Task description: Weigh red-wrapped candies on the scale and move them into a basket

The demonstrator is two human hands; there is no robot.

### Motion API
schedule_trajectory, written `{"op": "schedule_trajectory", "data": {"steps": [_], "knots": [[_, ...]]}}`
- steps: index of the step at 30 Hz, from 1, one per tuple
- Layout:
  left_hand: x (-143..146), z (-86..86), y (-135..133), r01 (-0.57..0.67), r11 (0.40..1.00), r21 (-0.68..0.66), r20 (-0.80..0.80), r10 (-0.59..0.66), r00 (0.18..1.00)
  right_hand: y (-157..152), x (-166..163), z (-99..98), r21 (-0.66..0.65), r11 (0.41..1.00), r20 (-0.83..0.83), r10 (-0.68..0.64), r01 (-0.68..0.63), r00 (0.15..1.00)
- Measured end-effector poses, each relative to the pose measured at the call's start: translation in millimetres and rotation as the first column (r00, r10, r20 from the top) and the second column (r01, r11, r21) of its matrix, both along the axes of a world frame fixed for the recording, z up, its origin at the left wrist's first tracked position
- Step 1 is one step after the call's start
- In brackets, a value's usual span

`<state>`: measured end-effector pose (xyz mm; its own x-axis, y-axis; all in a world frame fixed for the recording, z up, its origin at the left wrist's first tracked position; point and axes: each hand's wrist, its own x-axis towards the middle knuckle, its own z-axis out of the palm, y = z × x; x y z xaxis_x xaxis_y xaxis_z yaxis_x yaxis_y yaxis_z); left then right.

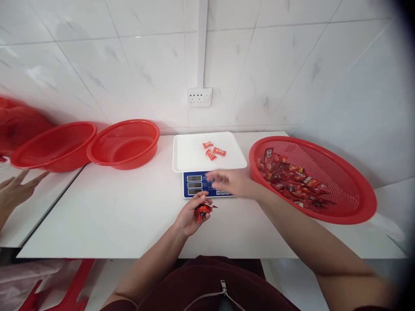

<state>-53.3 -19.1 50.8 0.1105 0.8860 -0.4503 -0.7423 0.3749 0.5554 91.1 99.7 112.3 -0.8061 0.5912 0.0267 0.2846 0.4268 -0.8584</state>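
Observation:
My left hand (188, 216) is closed around several small red-wrapped sweets (204, 210), palm up, in front of the scale. My right hand (233, 182) hovers over the blue control panel (201, 177) of the weighing scale. Its fingers are stretched out and slightly blurred, with nothing visible in them. On the scale's white tray (188, 155) lie 3 red wrapped sweets (219, 151), close together toward the right. To the right, a large red perforated basket (353, 185) holds a heap of similar sweets (292, 179).
Two red baskets stand on the left, one perforated basket (126, 164) and another basket (65, 164) beside it. Another person's hand (16, 190) is at the far left. A tiled wall with a power socket (200, 97) rises behind the white table (113, 216).

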Motion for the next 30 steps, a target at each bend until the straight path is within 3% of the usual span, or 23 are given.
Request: {"op": "schedule_trajectory", "data": {"steps": [3, 8, 14, 19, 22, 25, 27, 30], "knots": [[1.8, -3.3, -5.7, 0.037, 0.998, 0.057, -0.127, -0.030, 0.992, -41.3, 14.3, -14.3, -0.041, 0.993, 0.056, 0.117, -0.115, 0.992], [5.5, 1.1, -5.7, 0.125, 0.987, 0.097, -0.185, -0.105, 0.977, -68.6, 16.3, -39.0, -0.044, 0.997, -0.064, -0.059, 0.056, 0.996], [6.9, 6.4, -4.6, 0.082, 0.992, 0.099, -0.114, -0.070, 0.991, -57.4, 12.9, -40.3, -0.200, 0.943, -0.096, -0.289, 0.266, 0.952], [5.3, 6.2, -7.1, -0.015, 1.000, -0.012, -0.076, 0.014, 0.997, -13.0, 3.8, -31.7, -0.277, 0.877, -0.225, -0.456, 0.392, 0.861], [3.6, 6.8, -10.3, -0.026, 0.999, -0.023, -0.052, 0.025, 0.998, 6.3, -2.7, -24.7, -0.193, 0.899, -0.304, -0.435, 0.392, 0.848], [1.4, 7.6, -14.5, -0.012, 1.000, -0.009, -0.042, 0.012, 0.999, -1.6, -3.5, -21.2, -0.053, 0.915, -0.263, -0.400, 0.401, 0.878], [0.4, 7.5, -16.5, -0.010, 1.000, 0.002, -0.072, 0.010, 0.997, -18.4, -0.6, -21.7, -0.050, 0.952, -0.178, -0.305, 0.301, 0.935], [0.7, 7.2, -16.0, -0.021, 1.000, 0.017, -0.120, 0.023, 0.993, -44.8, 5.2, -24.5, -0.037, 0.998, -0.049, -0.046, 0.044, 0.998]]}}
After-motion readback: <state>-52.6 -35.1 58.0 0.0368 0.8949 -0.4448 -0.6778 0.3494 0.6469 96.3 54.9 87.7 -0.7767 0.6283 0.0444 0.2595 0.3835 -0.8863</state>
